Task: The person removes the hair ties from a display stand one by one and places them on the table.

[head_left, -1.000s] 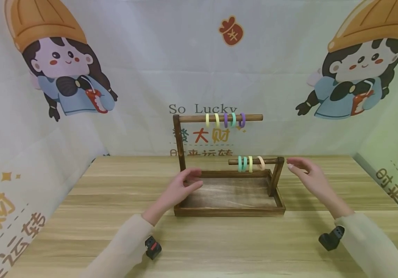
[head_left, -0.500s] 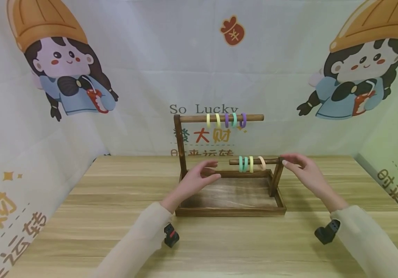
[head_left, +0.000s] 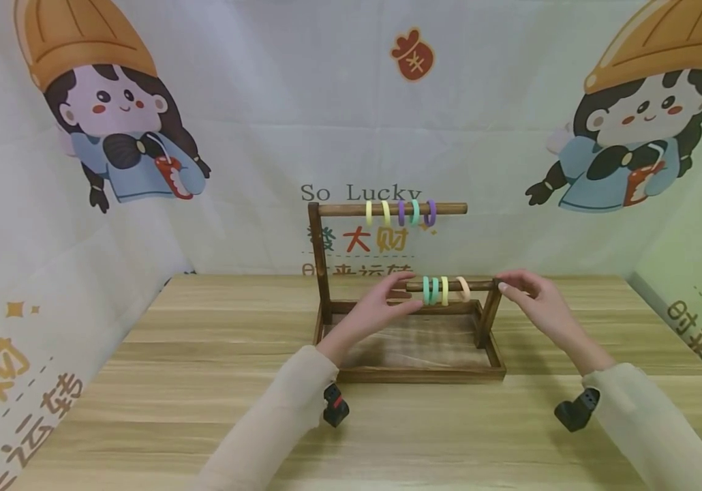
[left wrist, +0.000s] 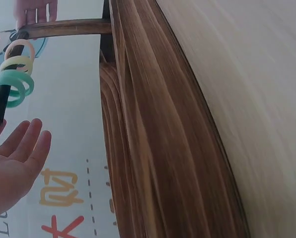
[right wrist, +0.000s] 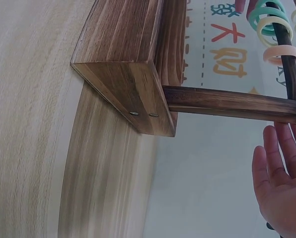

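Observation:
A dark wooden rack [head_left: 424,374] stands on the table, with a tall post and a short post, each bearing a rod. On the lower rod [head_left: 486,285] hang two teal rings [head_left: 426,290], a yellow ring [head_left: 445,291] and a peach ring [head_left: 463,289]. My left hand [head_left: 382,303] is at that rod's free end, beside the teal rings; in the left wrist view its fingers [left wrist: 26,141] are extended and hold no ring. At the top of the short post [head_left: 488,320], my right hand [head_left: 538,300] pinches the corner between thumb and fingers.
Several yellow, purple and teal rings [head_left: 415,212] hang on the upper rod [head_left: 449,208], above the left hand. The rack's base is a shallow tray with a raised rim. Behind the wooden table [head_left: 216,334] hangs a printed cloth [head_left: 277,82].
My left hand has moved right, from the rack's left side to the lower rod's free end. My right hand has come left onto the short post's top. The rings hang as before.

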`<state>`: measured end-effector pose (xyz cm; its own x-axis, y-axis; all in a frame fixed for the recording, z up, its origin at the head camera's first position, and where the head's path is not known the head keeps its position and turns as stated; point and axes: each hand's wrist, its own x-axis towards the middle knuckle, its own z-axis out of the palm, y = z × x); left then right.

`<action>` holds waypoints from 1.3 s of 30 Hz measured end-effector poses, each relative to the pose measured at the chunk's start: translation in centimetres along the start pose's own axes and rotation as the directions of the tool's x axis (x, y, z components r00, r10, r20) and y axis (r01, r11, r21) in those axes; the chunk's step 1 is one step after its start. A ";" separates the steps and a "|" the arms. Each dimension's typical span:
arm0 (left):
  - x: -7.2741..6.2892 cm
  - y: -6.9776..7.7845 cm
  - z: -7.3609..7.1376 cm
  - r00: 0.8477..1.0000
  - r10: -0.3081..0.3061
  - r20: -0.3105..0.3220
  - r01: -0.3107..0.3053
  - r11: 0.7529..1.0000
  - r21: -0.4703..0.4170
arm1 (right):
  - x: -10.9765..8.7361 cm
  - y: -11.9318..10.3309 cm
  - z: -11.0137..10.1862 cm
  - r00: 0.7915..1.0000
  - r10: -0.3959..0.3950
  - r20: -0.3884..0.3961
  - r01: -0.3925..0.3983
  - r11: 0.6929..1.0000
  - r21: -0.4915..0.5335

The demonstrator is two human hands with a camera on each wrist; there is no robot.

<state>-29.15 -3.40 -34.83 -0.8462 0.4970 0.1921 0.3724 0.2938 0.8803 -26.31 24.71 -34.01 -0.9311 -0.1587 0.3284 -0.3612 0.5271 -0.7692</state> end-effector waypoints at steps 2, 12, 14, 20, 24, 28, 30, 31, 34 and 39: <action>0.2 0.2 0.3 1.000 0.001 0.010 -0.001 1.000 -0.022 | 0.0 0.0 0.0 1.000 0.003 0.003 -0.003 1.000 -0.003; 1.1 0.8 1.0 0.999 -0.043 0.009 0.043 0.990 -0.131 | 0.0 0.1 0.0 1.000 0.008 -0.001 -0.008 1.000 -0.007; 1.2 0.9 1.1 0.999 -0.051 0.003 0.051 0.986 -0.158 | 0.0 0.1 0.0 1.000 0.005 -0.004 -0.005 1.000 -0.012; 0.8 2.2 1.0 0.996 -0.086 0.018 0.088 0.973 -0.214 | 0.1 0.0 -0.1 1.000 0.002 -0.005 -0.002 1.000 -0.027; 1.4 0.8 1.3 0.997 -0.074 0.009 0.074 0.968 -0.240 | 0.0 -0.1 -0.1 1.000 0.002 -0.002 -0.002 1.000 -0.026; 1.5 0.5 1.4 0.998 -0.056 -0.008 0.052 0.966 -0.251 | 0.0 -0.1 -0.1 1.000 0.006 0.002 -0.006 1.000 -0.027; 1.3 0.5 1.4 0.998 -0.057 -0.011 0.052 0.963 -0.265 | 0.0 0.0 -0.1 1.000 0.010 0.003 -0.010 1.000 -0.027; 1.3 0.5 1.3 0.998 -0.057 -0.012 0.052 0.962 -0.269 | 0.0 0.0 -0.1 1.000 0.012 0.004 -0.012 1.000 -0.027; 0.9 0.6 1.1 0.998 -0.063 -0.017 0.056 0.958 -0.283 | 0.0 -0.1 -0.1 1.000 0.016 0.008 -0.016 1.000 -0.022; 0.4 0.8 0.8 0.998 -0.055 -0.022 0.046 0.955 -0.293 | 0.0 -0.2 -0.1 0.999 0.025 0.022 -0.025 1.000 -0.012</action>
<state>-28.90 -2.37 -34.40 -0.8734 0.4623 0.1529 0.2049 0.0641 0.9767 -26.25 24.73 -33.83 -0.9409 -0.1633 0.2969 -0.3370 0.5410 -0.7706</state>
